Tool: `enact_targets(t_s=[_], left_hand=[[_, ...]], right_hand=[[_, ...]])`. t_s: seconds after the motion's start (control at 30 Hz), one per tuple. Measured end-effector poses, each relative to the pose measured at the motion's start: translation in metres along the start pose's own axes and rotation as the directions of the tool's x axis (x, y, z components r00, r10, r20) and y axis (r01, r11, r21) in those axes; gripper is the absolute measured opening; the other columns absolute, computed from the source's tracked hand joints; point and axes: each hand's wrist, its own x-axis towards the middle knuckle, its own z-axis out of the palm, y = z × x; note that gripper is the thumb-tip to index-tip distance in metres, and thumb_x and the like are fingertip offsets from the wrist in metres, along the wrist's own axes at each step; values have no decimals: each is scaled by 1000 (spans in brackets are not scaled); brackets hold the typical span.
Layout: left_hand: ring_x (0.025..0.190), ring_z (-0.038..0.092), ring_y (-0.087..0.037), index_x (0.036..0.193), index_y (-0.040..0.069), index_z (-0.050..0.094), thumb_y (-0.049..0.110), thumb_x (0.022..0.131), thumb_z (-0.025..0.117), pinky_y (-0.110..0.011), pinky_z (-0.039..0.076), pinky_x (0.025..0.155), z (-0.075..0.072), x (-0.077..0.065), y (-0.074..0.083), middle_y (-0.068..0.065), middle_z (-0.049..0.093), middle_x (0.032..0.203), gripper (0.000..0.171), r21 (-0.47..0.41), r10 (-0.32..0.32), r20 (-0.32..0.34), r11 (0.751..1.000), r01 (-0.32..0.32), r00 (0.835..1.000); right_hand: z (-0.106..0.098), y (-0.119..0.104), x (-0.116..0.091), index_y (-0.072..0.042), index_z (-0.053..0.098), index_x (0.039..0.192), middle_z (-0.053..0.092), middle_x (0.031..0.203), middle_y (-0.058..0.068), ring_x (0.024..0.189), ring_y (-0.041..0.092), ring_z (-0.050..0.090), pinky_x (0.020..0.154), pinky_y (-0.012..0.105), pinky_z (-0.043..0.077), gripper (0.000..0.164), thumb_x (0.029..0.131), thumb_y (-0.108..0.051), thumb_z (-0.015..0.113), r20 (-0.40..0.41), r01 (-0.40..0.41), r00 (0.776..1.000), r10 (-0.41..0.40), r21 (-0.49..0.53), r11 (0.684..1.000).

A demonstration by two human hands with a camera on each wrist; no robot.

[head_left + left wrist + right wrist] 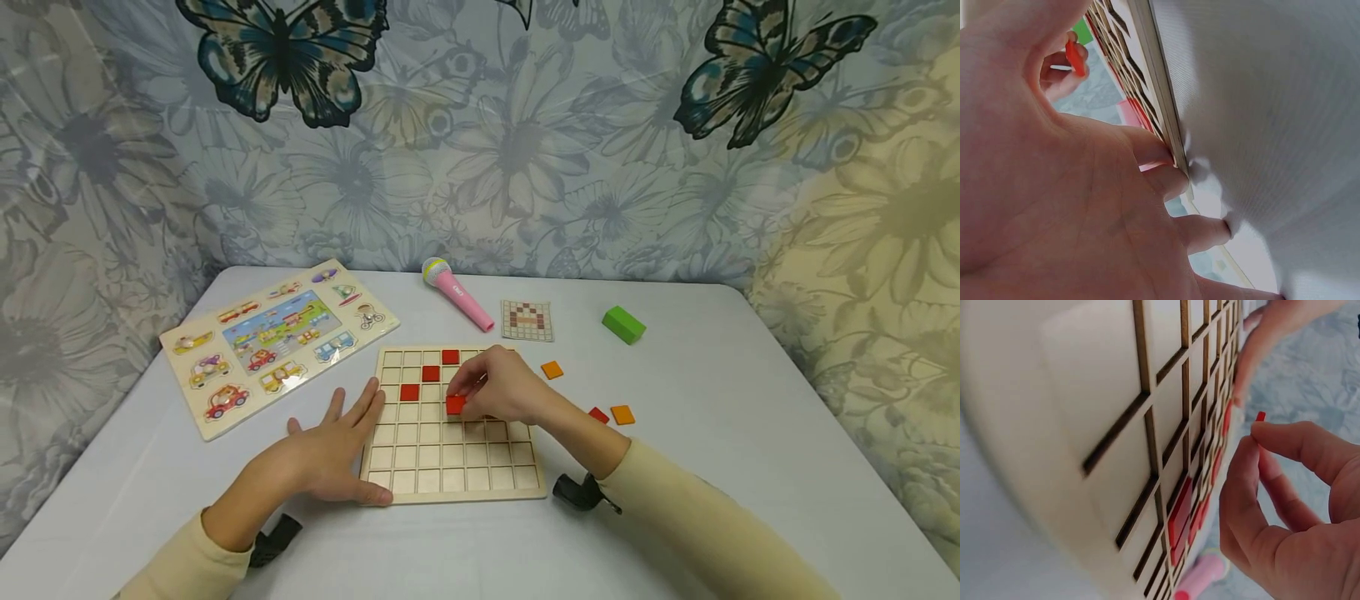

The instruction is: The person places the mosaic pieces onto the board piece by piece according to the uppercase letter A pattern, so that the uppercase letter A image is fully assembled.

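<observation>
The right hand (501, 387) pinches a red tile (455, 405) (left hand (328, 454) spread against the board (453, 481)).

1 l hand (336, 450), 1 r hand (501, 387) | 1 grid bd (441, 481) | red tiles (409, 392): 3 on grid bd in head view, more hidden by r hand, no. unclear; 1 held, 1 on tbl (675, 500) | 2 orange tiles (552, 369) | 1 green blk (624, 325) | 1 mic (460, 296) | 1 pattern card (527, 321) | 1 puzzle bd (281, 342)

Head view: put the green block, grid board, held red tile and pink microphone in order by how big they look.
Largest to smallest:
1. Grid board
2. Pink microphone
3. Green block
4. Held red tile
</observation>
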Motion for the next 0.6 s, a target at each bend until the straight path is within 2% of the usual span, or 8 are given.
enact_targets(t_s=[0.27, 0.6], left_hand=[[156, 4, -59, 167, 4, 11, 74, 72, 81, -97, 14, 90, 0, 0, 0, -12, -7, 177, 138, 2, -4, 2, 1000, 4, 1000], [155, 6, -59, 168, 5, 10, 76, 72, 79, -97, 18, 89, 0, 0, -1, -11, -6, 177, 138, 25, -2, 1, 1000, 2, 1000]], right_hand=[[11, -9, 17, -13, 81, 89, 73, 83, -1, 81, 13, 64, 71, 26, 53, 25, 71, 3, 85, 47, -23, 999, 22, 17, 1000], [28, -23, 33, -9, 79, 86, 70, 74, -3, 72, 9, 62, 66, 22, 50, 27, 67, 8, 88, 65, -13, 998, 13, -2, 1000]])
